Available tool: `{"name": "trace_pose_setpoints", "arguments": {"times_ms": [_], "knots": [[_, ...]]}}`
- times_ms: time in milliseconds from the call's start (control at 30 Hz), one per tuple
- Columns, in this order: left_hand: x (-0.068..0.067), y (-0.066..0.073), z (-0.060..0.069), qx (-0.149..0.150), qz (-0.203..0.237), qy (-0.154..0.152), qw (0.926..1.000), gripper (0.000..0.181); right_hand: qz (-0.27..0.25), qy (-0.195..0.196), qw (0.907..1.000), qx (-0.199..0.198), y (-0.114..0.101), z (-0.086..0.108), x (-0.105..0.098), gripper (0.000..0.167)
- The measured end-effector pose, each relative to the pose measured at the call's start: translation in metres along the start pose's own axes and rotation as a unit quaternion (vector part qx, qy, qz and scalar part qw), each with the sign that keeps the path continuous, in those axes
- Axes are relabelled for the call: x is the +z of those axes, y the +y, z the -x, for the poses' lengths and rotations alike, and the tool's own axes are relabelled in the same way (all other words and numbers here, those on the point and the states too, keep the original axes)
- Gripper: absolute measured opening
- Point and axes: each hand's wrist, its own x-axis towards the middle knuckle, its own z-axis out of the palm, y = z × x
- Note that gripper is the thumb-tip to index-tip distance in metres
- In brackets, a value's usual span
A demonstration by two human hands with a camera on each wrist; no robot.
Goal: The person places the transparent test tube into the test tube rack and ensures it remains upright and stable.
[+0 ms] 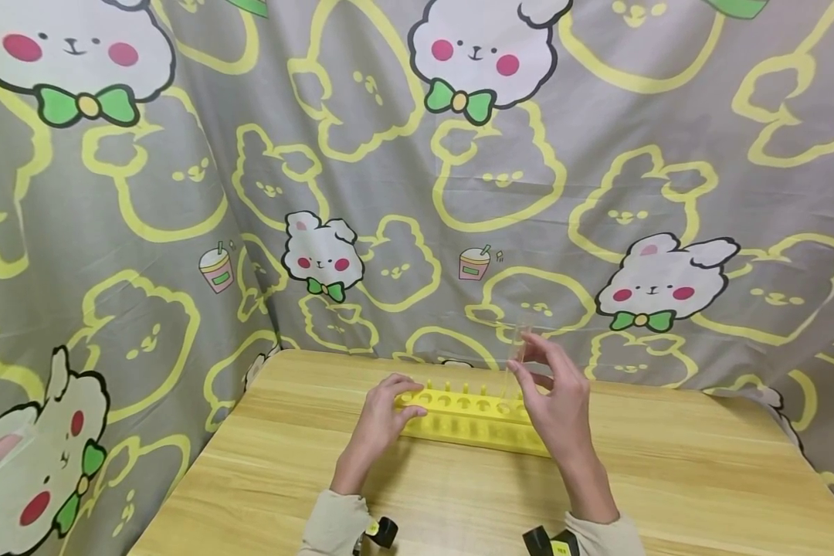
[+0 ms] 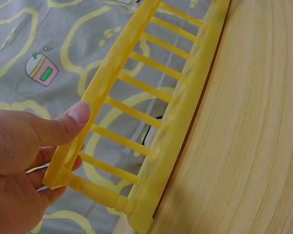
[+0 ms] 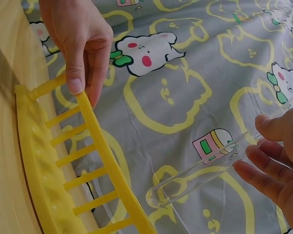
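A yellow test tube rack (image 1: 469,434) stands on the table, with a row of round holes and short pegs along its top. At the rack's left end, my left hand (image 1: 382,413) grips the upper plate, thumb (image 2: 77,116) on the near edge and fingers behind and under it. My right hand (image 1: 561,401) pinches a clear glass test tube (image 3: 200,174) between thumb and fingers, above the right part of the rack. The tube's rounded bottom points down and, in the right wrist view, shows apart from the top plate. The tube looks empty.
The rack stands on a wood-grain table (image 1: 681,463). Behind and to the left hangs a grey cloth (image 1: 403,185) with rabbit prints, close to the table's far edge. Black devices sit at both wrists, one by the left sleeve (image 1: 333,525).
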Motion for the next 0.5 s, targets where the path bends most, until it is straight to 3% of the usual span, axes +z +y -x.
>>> {"name": "trace_pose_setpoints", "arguments": {"times_ms": [500], "knots": [[-0.0009, 0.0011, -0.0008, -0.002, -0.002, -0.001, 1.0, 0.037, 0.0, -0.007, 1.0, 0.004, -0.0038, 0.0025, 0.0058, 0.048]]}}
